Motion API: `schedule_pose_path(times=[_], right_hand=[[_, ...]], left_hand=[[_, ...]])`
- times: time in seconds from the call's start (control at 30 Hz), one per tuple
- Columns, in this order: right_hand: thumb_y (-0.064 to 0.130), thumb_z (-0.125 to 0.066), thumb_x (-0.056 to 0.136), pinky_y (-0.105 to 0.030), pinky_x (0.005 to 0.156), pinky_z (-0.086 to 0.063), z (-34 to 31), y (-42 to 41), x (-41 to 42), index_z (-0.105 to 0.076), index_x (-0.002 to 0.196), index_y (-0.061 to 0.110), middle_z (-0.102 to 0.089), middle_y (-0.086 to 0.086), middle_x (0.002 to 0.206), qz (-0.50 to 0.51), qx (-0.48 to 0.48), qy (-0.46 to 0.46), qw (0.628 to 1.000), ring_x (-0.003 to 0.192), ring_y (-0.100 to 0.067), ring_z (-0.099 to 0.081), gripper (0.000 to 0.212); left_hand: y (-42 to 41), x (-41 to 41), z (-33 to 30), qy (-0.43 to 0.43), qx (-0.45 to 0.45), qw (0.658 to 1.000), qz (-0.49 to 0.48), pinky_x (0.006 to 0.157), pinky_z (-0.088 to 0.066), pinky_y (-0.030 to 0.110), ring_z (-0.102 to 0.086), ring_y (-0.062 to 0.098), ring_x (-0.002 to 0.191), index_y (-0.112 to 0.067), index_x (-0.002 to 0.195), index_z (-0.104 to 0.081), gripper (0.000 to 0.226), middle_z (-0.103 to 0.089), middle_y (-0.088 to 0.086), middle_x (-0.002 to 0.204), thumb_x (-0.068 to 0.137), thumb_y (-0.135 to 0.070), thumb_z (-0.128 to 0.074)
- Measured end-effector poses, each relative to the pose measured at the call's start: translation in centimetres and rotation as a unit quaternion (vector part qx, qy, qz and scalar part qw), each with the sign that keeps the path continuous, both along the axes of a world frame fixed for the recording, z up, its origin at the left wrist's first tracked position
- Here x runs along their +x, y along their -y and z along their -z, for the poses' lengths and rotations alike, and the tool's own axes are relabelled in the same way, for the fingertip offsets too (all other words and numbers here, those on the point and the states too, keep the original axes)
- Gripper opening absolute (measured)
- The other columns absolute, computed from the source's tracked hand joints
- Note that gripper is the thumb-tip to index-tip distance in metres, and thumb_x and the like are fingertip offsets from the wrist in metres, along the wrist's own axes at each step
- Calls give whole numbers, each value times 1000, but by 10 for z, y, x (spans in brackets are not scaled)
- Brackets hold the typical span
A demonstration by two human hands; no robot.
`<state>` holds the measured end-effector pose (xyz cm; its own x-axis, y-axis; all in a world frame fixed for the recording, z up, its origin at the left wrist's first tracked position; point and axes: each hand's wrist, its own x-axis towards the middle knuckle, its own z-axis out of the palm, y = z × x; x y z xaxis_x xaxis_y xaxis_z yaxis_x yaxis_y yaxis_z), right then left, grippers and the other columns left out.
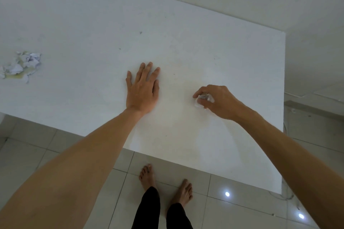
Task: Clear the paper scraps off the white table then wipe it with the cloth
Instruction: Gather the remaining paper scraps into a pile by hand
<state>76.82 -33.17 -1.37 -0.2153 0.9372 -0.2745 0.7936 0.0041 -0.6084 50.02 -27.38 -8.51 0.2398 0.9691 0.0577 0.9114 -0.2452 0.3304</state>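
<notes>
pinching crumpled paper scrap point(202, 100) in right hand point(217, 101) grip, above white table point(93, 24)

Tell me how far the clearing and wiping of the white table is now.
Early stage. The right hand grips crumpled white paper scraps over the white table; the left hand rests flat on it. A pile of torn paper scraps remains at the left edge. No wiping has started, and no cloth can be identified.
</notes>
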Motion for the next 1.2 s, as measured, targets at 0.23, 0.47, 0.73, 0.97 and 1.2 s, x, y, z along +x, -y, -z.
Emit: schedule_pose_path(times=[0.23,0.47,0.73,0.97,1.2], right_hand=[[30,-53,104,-34,79,-55,14,21,2,-65,123,32,-48,6,110,-5,28,24,999,87,-16,-63,23],[39,-81,85,-26,75,-51,22,23,8,-67,117,31,-49,7,117,-12,44,19,999,96,-13,-60,36],[7,-71,93,-35,65,-56,27,13,0,-74,96,13,-66,-2,92,-18,147,53,988,67,-17,-61,7],[19,-70,97,-17,72,-54,-3,4,10,-74,96,18,-72,3,92,120,20,-80,989,67,-6,-73,3],[19,-66,98,-13,69,-46,-4,33,36,-72,99,20,-66,2,91,74,39,65,994,77,-13,-65,7]], left_hand=[[-1,-1,2,-4,3,1000,-3,122,-7,56,-12,17,154,-29,153,-36,48,-25,-3,164,106,-34,-27],[0,1,1,-11,2,1000,-3,122,-7,56,-11,17,154,-28,154,-34,49,-24,-2,165,106,-34,-25],[-1,0,1,-13,6,1000,-1,122,-8,56,-12,18,154,-28,153,-35,48,-25,-2,164,106,-34,-26],[-1,0,0,-11,6,1000,2,122,-8,57,-13,18,154,-27,153,-35,47,-26,-1,164,106,-33,-26],[1,6,2,-22,14,1000,-4,120,-12,60,-17,22,153,-23,152,-36,48,-28,3,163,106,-30,-27]])
